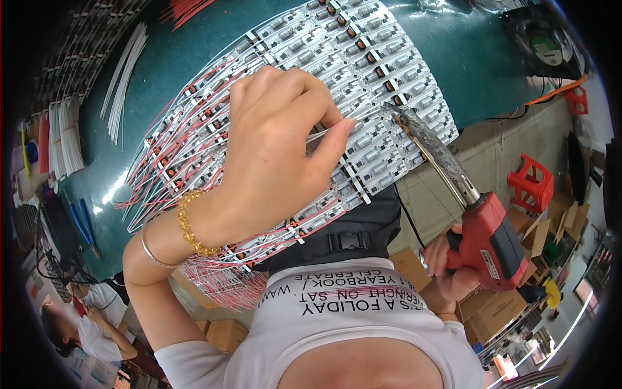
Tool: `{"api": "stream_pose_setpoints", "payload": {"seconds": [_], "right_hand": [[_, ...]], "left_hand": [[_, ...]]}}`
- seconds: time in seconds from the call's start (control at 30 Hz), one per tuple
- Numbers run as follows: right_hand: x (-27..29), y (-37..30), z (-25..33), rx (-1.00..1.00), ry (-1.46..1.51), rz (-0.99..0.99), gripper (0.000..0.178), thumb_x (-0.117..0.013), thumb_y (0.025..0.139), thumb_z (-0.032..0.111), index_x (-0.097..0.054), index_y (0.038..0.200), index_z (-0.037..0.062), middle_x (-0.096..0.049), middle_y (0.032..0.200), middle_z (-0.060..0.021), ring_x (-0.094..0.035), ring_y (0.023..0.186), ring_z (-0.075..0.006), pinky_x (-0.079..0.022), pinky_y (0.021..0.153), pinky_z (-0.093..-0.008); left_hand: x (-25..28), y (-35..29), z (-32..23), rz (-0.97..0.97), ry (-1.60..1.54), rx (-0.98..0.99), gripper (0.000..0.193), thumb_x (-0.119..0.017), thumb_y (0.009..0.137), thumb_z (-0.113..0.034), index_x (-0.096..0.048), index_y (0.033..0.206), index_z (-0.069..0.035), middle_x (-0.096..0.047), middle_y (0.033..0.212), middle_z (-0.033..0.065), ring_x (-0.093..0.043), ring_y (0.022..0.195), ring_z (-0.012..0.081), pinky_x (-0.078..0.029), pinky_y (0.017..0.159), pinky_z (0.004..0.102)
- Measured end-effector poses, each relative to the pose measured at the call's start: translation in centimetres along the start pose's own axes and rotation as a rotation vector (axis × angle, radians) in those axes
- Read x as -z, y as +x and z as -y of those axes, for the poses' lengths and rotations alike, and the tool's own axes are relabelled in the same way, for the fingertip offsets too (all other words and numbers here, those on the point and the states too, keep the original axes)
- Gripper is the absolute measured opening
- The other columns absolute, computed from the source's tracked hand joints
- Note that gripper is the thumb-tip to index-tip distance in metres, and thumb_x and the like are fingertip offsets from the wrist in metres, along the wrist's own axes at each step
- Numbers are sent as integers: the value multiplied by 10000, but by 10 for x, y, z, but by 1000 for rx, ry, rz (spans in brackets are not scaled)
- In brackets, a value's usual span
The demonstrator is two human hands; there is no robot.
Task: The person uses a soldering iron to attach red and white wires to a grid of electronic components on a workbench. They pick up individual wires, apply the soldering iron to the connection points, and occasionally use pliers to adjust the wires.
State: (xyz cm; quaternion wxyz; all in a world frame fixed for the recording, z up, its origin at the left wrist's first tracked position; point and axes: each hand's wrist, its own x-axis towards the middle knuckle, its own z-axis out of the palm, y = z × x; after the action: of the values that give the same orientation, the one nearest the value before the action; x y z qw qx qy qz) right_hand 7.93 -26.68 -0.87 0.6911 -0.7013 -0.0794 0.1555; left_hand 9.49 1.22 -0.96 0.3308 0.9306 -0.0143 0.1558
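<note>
A large panel of white circuit boards (402, 78) lies before me, its many modules carrying small silver, black and orange parts. Over the panel my left hand (278, 129) is closed in a pinch, thumb against forefinger, on a thin white wire (365, 113). Exactly how many strands it pinches cannot be made out. My right hand (447, 262) is wrapped around the grip of a red and black soldering gun (489, 236). The gun's long metal tip reaches the panel's right part, close to the wire's end. Red and white wires (188, 149) fan out leftward from the boards.
The green tabletop (175, 65) holds white strips (124, 81), red wires (184, 9) and blue-handled tweezers or pliers (81, 217) at left. A black fan-like device (543, 45) stands at far right. Beyond are a red stool (530, 183), cardboard boxes (495, 314) and another person (97, 321).
</note>
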Motion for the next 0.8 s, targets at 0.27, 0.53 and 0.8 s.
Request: {"api": "stream_pose_setpoints", "payload": {"seconds": [0.27,0.53,0.8], "right_hand": [[-2,0,1,-1,-39,-10,934,-520,722,725,-394,1199,-68,-394,446,38,-389,347,-89,-340,373,-224],[-1,-3,0,8,-65,-24,936,-518,716,732,-398,1194,-64,-389,445,41,-388,347,-89,-341,374,-225],[-4,-4,3,-2,-79,-71,941,-515,709,742,-400,1186,-60,-384,444,43,-390,349,-89,-343,377,-224]], "left_hand": [[-2,0,1,-14,25,-20,136,-694,707,-40,-561,698,-64,-579,810,38,-503,781,216,-354,732,332],[-3,0,2,-20,24,-29,136,-695,704,-37,-561,698,-61,-577,803,39,-503,778,217,-354,724,333],[-2,0,1,-17,40,-27,128,-694,704,-34,-568,695,-57,-584,793,40,-512,770,220,-361,720,331]]}}
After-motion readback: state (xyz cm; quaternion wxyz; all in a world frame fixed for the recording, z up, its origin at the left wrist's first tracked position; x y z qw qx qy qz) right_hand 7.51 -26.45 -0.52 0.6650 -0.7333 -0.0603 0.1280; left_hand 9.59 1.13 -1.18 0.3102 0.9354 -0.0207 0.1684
